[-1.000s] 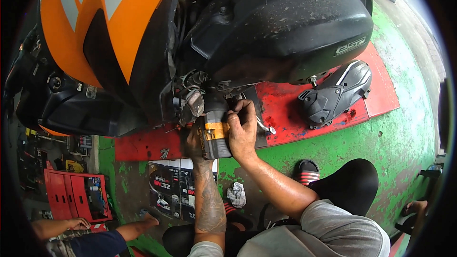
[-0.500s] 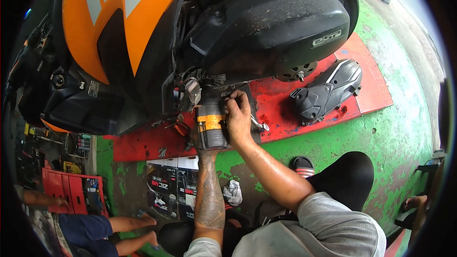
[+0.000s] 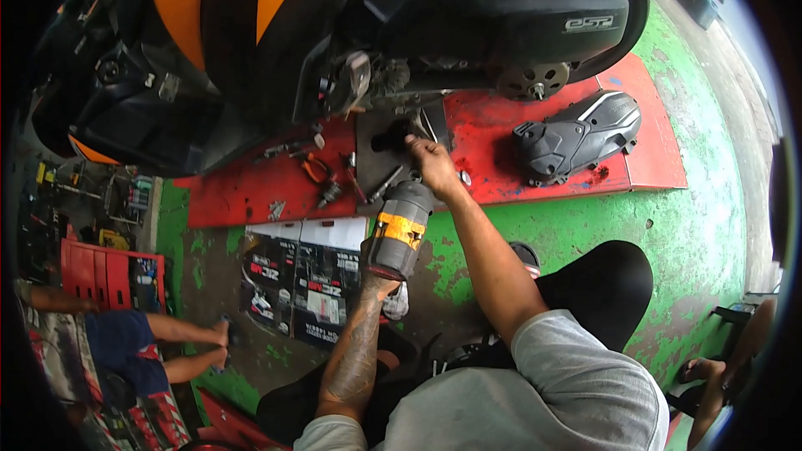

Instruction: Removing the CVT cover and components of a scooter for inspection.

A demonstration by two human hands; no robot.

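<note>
My left hand point(image 3: 380, 282), mostly hidden beneath the tool, grips a dark grey impact wrench point(image 3: 388, 257) with yellow tape round its body. The wrench is held in front of the red platform, its nose pointing toward the scooter. My right hand point(image 3: 434, 165) is just beyond the nose, over a dark mat point(image 3: 368, 138). Its fingers are curled together; whatever they may hold is too small to make out. Above both hands stands an orange and black scooter point(image 3: 493, 17), with a round slotted metal plate point(image 3: 533, 81) exposed low on its side.
A grey-black engine cover point(image 3: 581, 138) lies on the red platform point(image 3: 493, 188) to the right. Orange-handled pliers point(image 3: 316, 169) and small parts lie left of the mat. Printed cartons point(image 3: 309, 271) rest on the green floor. Another person's legs point(image 3: 188, 338) show at lower left.
The impact wrench has come back from the scooter toward me, in my left hand. My right hand has moved slightly right and away from the wrench's side. The view has shifted.
</note>
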